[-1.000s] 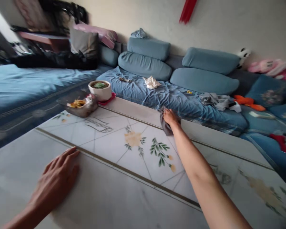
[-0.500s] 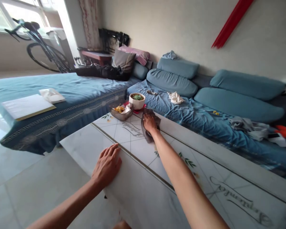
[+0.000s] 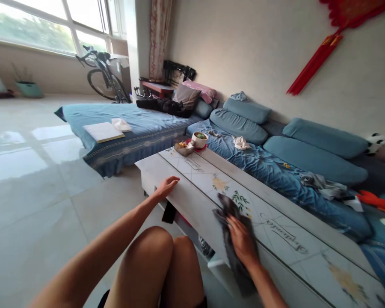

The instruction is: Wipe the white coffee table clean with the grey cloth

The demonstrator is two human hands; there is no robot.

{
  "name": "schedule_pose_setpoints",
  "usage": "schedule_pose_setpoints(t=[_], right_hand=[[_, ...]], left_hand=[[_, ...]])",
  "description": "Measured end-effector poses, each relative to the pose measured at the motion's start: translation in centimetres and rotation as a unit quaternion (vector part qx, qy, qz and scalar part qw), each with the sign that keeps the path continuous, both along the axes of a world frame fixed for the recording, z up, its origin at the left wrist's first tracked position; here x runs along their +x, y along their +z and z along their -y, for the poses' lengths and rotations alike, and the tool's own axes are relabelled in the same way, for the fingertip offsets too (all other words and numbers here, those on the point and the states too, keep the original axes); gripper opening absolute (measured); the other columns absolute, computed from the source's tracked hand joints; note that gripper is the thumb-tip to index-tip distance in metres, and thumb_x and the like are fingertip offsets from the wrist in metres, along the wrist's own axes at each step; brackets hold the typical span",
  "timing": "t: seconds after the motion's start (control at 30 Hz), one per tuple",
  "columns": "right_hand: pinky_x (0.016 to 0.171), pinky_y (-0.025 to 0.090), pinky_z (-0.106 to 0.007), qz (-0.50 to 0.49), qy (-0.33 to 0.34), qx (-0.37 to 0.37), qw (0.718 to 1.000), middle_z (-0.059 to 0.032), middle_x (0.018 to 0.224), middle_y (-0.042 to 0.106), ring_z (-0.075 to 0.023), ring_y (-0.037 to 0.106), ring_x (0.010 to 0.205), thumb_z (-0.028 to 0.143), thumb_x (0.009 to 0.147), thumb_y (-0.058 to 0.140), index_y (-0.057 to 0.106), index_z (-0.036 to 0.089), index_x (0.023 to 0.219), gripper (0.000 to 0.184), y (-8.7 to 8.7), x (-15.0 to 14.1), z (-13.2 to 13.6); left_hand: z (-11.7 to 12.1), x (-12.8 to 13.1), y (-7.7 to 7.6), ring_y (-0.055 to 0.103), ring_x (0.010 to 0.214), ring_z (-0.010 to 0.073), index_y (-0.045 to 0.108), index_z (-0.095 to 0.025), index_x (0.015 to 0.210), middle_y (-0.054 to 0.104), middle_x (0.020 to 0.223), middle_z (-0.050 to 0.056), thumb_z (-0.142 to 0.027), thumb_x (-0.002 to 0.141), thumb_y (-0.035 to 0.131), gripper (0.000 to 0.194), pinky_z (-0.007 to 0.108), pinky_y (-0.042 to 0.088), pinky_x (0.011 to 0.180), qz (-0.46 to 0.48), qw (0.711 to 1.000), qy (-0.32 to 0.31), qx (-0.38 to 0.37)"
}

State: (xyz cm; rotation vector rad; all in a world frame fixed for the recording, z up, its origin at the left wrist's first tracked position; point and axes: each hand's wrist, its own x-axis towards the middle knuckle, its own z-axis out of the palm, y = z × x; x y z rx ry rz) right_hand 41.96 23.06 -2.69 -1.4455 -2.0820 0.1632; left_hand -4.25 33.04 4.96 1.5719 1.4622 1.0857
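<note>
My right hand (image 3: 242, 241) presses a dark grey cloth (image 3: 226, 209) flat against the near edge of a long white table (image 3: 276, 222) with flower prints. Part of the cloth hangs down over the table's front side. My left hand (image 3: 167, 187) rests with fingers spread on the near edge, further left. My bare knees (image 3: 162, 256) show below the table's edge.
At the table's far end stand a white bowl (image 3: 199, 139) with greens on a red mat and a grey tray (image 3: 184, 148) of scraps. A blue sofa (image 3: 276, 167) with cushions and loose clothes runs behind. A bicycle (image 3: 104, 79) leans by the window; tiled floor lies left.
My right hand has drawn the cloth back from the far side by the bowl to the near edge. The view has pulled back and my knees have come into sight.
</note>
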Motion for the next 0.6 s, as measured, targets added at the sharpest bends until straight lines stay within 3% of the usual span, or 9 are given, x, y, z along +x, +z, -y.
schedule_pose_setpoints(t=[0.1,0.17,0.23,0.27,0.3,0.37,0.47,0.53,0.6], right_hand=[[0.121,0.064,-0.065,0.005,-0.128,0.014,0.992,-0.0185,0.141,0.082,-0.0418,0.078,0.138,0.062,0.105,0.043,0.089,0.032,0.127,0.059,-0.8,12.2,4.6],[0.115,0.066,-0.069,0.017,-0.207,0.029,0.978,-0.023,0.13,0.084,-0.0482,0.079,0.129,0.064,0.096,0.044,0.09,0.033,0.116,0.058,-0.9,18.9,5.7],[0.107,0.065,-0.076,0.03,-0.285,0.03,0.958,-0.0264,0.115,0.083,-0.0543,0.08,0.117,0.064,0.09,0.043,0.09,0.035,0.108,0.057,-0.6,22.7,5.4],[0.103,0.064,-0.08,0.036,-0.323,0.026,0.945,-0.0275,0.108,0.083,-0.057,0.08,0.111,0.064,0.088,0.042,0.09,0.036,0.105,0.058,-0.2,23.1,4.8],[0.099,0.062,-0.083,0.04,-0.355,0.021,0.934,-0.0282,0.102,0.082,-0.059,0.079,0.106,0.065,0.087,0.041,0.09,0.036,0.102,0.058,0.3,22.5,3.9],[0.094,0.061,-0.086,0.036,-0.373,0.023,0.927,-0.0301,0.095,0.08,-0.0616,0.079,0.1,0.069,0.085,0.039,0.09,0.034,0.096,0.062,1.5,18.3,1.5],[0.104,0.062,-0.082,0.002,-0.254,0.034,0.967,-0.0305,0.107,0.083,-0.0599,0.08,0.113,0.078,0.089,0.034,0.092,0.034,0.095,0.073,2.5,6.6,-2.6],[0.111,0.064,-0.07,-0.014,-0.151,0.034,0.988,-0.023,0.122,0.086,-0.0521,0.081,0.125,0.082,0.092,0.035,0.094,0.04,0.1,0.073,2.2,-2.4,-5.0],[0.114,0.065,-0.061,-0.016,-0.082,0.033,0.996,-0.0132,0.135,0.086,-0.0445,0.08,0.134,0.082,0.095,0.042,0.094,0.05,0.112,0.063,1.3,-10.0,-6.7]], left_hand=[[6.5,-3.3,0.2,0.073,0.144,0.0361,0.084,-0.018,0.132,0.082,0.149,0.017,-0.076,0.102,0.057,0.071,0.051,0.056,0.128,0.127,0.991,-0.02,-0.041],[12.3,-6.4,0.0,0.073,0.146,0.0388,0.085,-0.019,0.133,0.081,0.15,0.019,-0.082,0.097,0.068,0.075,0.055,0.056,0.13,0.221,0.971,-0.026,-0.083],[18.4,-9.8,-0.3,0.074,0.146,0.0402,0.087,-0.021,0.131,0.08,0.151,0.018,-0.083,0.094,0.077,0.073,0.058,0.056,0.131,0.268,0.957,0.0,-0.109],[21.3,-11.4,-0.5,0.073,0.147,0.0408,0.088,-0.022,0.129,0.08,0.152,0.018,-0.084,0.093,0.079,0.072,0.058,0.055,0.133,0.279,0.953,0.029,-0.115],[23.9,-12.8,-0.7,0.073,0.148,0.0415,0.089,-0.023,0.127,0.08,0.152,0.017,-0.085,0.092,0.079,0.072,0.059,0.055,0.134,0.287,0.948,0.063,-0.12],[28.1,-15.1,-1.2,0.071,0.152,0.0425,0.089,-0.026,0.13,0.08,0.154,0.013,-0.088,0.093,0.076,0.074,0.059,0.053,0.136,0.294,0.938,0.129,-0.13],[31.5,-17.0,-2.7,0.065,0.159,0.0434,0.084,-0.033,0.145,0.076,0.161,0.006,-0.089,0.093,0.071,0.078,0.06,0.048,0.141,0.235,0.942,0.203,-0.124],[32.5,-17.6,-4.1,0.063,0.16,0.0457,0.083,-0.039,0.147,0.077,0.16,0.003,-0.088,0.087,0.071,0.079,0.062,0.047,0.141,0.152,0.95,0.25,-0.107],[33.2,-17.8,-5.6,0.065,0.157,0.0485,0.083,-0.047,0.145,0.081,0.153,0.001,-0.083,0.08,0.074,0.076,0.065,0.053,0.136,0.054,0.95,0.295,-0.088]])
